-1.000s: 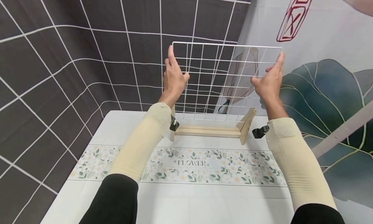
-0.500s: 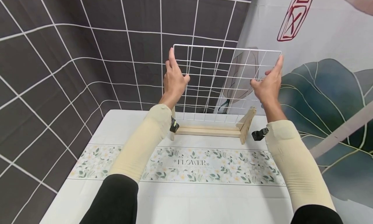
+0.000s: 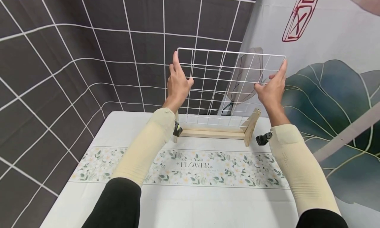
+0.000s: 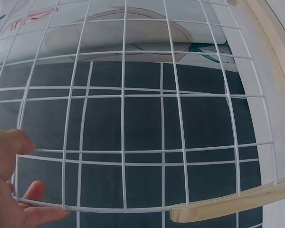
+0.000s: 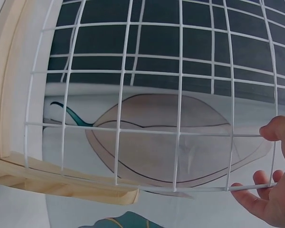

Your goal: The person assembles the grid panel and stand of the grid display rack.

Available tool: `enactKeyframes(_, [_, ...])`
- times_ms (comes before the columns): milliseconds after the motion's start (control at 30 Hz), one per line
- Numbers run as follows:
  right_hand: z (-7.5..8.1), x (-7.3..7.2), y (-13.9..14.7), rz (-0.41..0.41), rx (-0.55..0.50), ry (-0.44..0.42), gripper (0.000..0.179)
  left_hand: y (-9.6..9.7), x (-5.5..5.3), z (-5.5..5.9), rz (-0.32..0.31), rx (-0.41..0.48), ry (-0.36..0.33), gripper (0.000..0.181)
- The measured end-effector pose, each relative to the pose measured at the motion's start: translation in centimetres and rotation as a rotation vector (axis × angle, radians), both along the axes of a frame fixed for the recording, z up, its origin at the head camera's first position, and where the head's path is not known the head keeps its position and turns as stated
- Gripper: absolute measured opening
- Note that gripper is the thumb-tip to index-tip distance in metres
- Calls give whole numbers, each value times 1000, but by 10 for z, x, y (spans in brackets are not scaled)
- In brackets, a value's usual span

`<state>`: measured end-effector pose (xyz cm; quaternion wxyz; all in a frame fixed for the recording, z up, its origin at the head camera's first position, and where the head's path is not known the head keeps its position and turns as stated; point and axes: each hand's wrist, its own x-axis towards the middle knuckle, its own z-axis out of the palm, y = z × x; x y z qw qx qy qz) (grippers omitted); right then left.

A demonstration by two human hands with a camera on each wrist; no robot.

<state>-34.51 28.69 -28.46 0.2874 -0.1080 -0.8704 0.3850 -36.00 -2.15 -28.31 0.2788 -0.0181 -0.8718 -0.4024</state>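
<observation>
A white wire grid panel (image 3: pixel 227 73) stands upright between my two hands, its lower part at the wooden stand (image 3: pixel 212 133). My left hand (image 3: pixel 178 84) grips the panel's left edge, thumb in front and fingers behind. On the opposite edge my right hand (image 3: pixel 271 88) holds it the same way, a little lower. In the left wrist view the grid's side edge runs along a wooden side piece (image 4: pixel 232 202). The right wrist view shows the other side piece (image 5: pixel 66 183) along the grid's edge, with the panel's bottom close to the wooden base bar (image 5: pixel 0 85).
The stand rests toward the back of a white table (image 3: pixel 178 205) with a floral strip (image 3: pixel 194 168) lettered FLOWER. Behind is a dark cloth with white lines (image 3: pixel 142 17). A printed leaf backdrop (image 3: pixel 332 99) and a pale slanted pole (image 3: pixel 347 132) are at the right.
The panel's top edge has come down slightly, more at its right end. My right hand has lowered with it and shifted a little left; my left hand has moved only slightly.
</observation>
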Motion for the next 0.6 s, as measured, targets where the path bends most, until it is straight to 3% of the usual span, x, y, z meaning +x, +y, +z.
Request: enactKeyframes(600, [-14,1,0,0,7,7,116,1,-2,-17,16,-11,6,111])
